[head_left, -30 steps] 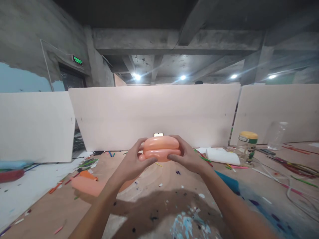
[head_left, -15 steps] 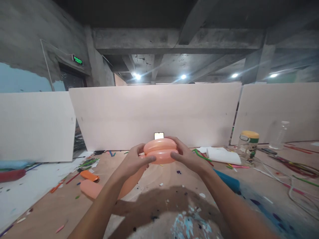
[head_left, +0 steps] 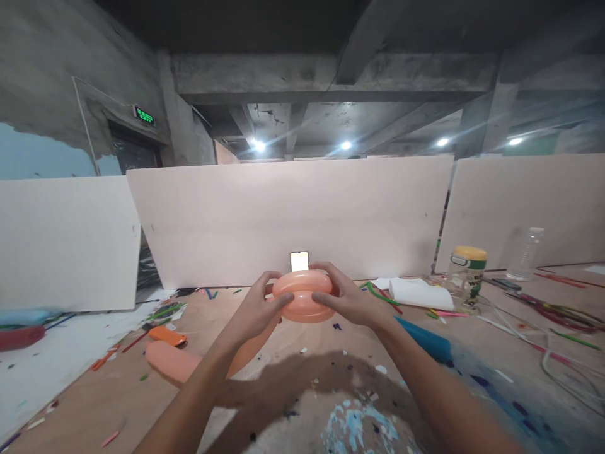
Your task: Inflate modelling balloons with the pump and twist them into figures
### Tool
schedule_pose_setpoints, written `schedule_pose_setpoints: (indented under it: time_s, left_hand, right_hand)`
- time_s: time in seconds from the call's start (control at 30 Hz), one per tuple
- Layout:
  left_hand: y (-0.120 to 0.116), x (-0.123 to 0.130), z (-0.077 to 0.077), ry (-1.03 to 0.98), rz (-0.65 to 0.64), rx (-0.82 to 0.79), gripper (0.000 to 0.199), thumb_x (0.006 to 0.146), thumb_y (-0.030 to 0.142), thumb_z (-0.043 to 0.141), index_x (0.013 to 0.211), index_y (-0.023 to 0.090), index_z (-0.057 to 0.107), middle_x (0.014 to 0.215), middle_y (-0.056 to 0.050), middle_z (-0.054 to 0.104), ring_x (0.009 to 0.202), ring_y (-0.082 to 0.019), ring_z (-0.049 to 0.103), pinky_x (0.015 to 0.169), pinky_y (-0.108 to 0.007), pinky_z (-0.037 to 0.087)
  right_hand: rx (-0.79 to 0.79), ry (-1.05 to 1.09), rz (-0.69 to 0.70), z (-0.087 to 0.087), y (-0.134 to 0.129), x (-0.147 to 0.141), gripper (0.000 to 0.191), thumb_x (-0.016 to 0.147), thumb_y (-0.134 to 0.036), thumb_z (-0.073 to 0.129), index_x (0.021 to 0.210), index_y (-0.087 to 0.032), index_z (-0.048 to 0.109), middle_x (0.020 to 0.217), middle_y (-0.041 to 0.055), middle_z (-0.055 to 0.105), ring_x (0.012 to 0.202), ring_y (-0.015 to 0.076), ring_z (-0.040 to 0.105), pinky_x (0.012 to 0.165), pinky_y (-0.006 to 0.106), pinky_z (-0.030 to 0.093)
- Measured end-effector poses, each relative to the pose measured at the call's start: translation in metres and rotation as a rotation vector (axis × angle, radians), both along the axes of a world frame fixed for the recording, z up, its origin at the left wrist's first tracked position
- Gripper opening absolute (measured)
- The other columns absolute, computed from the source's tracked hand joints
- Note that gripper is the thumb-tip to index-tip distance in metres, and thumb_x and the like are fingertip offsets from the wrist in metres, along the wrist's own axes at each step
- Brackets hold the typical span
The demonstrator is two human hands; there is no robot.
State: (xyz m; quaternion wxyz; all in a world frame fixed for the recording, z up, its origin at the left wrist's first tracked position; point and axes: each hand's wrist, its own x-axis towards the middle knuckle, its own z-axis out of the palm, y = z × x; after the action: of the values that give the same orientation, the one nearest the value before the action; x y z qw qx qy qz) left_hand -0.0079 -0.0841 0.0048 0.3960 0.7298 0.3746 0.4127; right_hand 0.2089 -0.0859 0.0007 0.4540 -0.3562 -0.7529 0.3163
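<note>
A long orange-pink modelling balloon (head_left: 305, 310), bent into stacked loops, is held between both hands in the middle of the head view. My left hand (head_left: 259, 306) is closed on its left side, the thumb pressing the front. On the other side my right hand (head_left: 343, 295) grips it, with the thumb on the front and the fingers over the top. The balloon's long tail (head_left: 172, 360) runs down to the left, partly hidden behind my left forearm. Right behind the loops stands a phone (head_left: 299, 260) with a lit screen.
White boards (head_left: 293, 214) stand along the back. To the right are a paper roll (head_left: 421, 295), a yellow-lidded jar (head_left: 467, 274), a clear bottle (head_left: 527, 255), a blue balloon (head_left: 425, 340) and cables. An orange cutter (head_left: 167, 335) lies left, among scattered scraps.
Both hands keep hold of the balloon. The thumbs have come closer together across its front, and the loops sit slightly lower, showing more of the phone. The view has shifted slightly.
</note>
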Motion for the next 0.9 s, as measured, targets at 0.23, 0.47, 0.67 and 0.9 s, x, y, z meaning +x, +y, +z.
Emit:
schedule_pose_setpoints:
  time_s: [0.23, 0.47, 0.67, 0.9]
  left_hand:
    - [0.003, -0.003, 0.001, -0.059, -0.059, -0.001, 0.044, 0.074, 0.039, 0.060, 0.112, 0.018, 0.048, 0.101, -0.008, 0.061, 0.060, -0.010, 0.054, 0.054, -0.026, 0.046]
    - [0.004, -0.004, 0.000, -0.004, -0.029, 0.036, 0.040, 0.070, 0.033, 0.062, 0.106, 0.016, 0.055, 0.095, -0.008, 0.062, 0.066, -0.013, 0.055, 0.055, -0.025, 0.046]
    - [0.003, 0.003, -0.004, 0.064, 0.137, 0.195, 0.038, 0.074, 0.036, 0.059, 0.107, 0.022, 0.047, 0.088, -0.002, 0.063, 0.066, -0.013, 0.055, 0.057, -0.025, 0.045]
    - [0.004, 0.010, -0.012, 0.230, 0.427, 0.431, 0.032, 0.080, 0.036, 0.053, 0.109, 0.026, 0.045, 0.081, 0.000, 0.064, 0.066, -0.018, 0.059, 0.061, -0.027, 0.040]
  right_hand:
    - [-0.117, 0.078, 0.178, 0.003, -0.004, -0.001, 0.043, 0.076, -0.036, 0.065, 0.116, -0.025, 0.056, 0.116, 0.0059, 0.061, 0.109, 0.0271, 0.055, 0.090, 0.042, 0.045]
    - [0.050, 0.110, 0.081, -0.004, 0.003, -0.013, 0.042, 0.074, -0.029, 0.066, 0.113, -0.022, 0.054, 0.112, 0.0067, 0.062, 0.105, 0.0237, 0.056, 0.087, 0.037, 0.047]
    - [0.193, 0.078, -0.101, -0.008, 0.005, -0.022, 0.032, 0.076, -0.021, 0.059, 0.107, -0.022, 0.053, 0.098, 0.0030, 0.061, 0.091, 0.0189, 0.058, 0.078, 0.031, 0.047]
    - [0.303, 0.071, -0.292, -0.011, 0.001, -0.034, 0.034, 0.078, -0.021, 0.056, 0.112, -0.024, 0.051, 0.101, 0.0032, 0.063, 0.094, 0.0206, 0.059, 0.083, 0.033, 0.045]
